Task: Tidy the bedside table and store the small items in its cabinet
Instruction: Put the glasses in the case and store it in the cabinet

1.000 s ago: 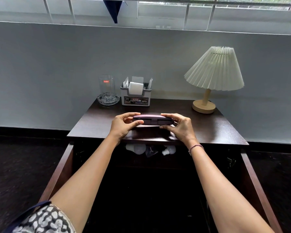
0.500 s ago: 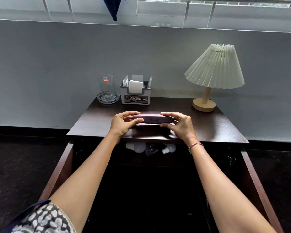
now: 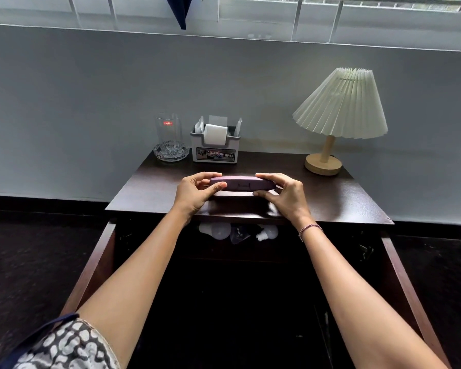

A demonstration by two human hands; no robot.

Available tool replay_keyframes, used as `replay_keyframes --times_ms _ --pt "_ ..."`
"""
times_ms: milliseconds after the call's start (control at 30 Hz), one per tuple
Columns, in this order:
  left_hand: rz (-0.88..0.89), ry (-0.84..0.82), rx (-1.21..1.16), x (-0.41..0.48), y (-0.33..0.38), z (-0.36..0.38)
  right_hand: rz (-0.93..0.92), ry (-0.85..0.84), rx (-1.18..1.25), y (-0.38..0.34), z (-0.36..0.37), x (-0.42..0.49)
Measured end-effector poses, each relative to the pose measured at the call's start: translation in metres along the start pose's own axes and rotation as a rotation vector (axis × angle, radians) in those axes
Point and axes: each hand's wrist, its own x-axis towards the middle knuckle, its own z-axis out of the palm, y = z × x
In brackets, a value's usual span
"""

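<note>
Looked down at a dark wooden bedside table set against a plain grey wall, under a barred window. Saw at the back left a clear drinking glass with a red label, standing in a cut-glass ashtray. Saw just beside it a small white organiser box with a white roll and paper sachets inside. Found a lamp with a pleated cream shade and a round wooden base at the back right, well apart from the box.

Held a closed purple case level over the front middle of the tabletop, long side toward the camera, with a small clasp on its front. Gripped its left end with the left hand, thumb on the near face and fingers curled over the top. Gripped its right end with the right hand, thumb low at the front and fingers over the top. Wore a thin bracelet on that wrist. Could not tell whether the case rested on the tabletop or hung just above it.

Had the cabinet open below, with the left door and the right door swung outward. Made out two white bulbs on the shelf just under the tabletop, with something small and dark between them, too dim to name.
</note>
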Motion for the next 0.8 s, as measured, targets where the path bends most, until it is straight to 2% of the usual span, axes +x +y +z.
replay_keyframes --times_ms 367,667,800 --pt "0.039 0.001 0.005 -0.007 0.001 0.0 0.091 -0.101 -0.023 -0.005 -0.004 -0.003" --pt "0.108 -0.035 0.025 -0.025 0.005 0.008 0.118 0.087 0.08 -0.013 -0.007 -0.039" --pt "0.103 0.007 -0.044 -0.042 0.004 0.008 0.101 0.084 0.155 -0.015 -0.008 -0.053"
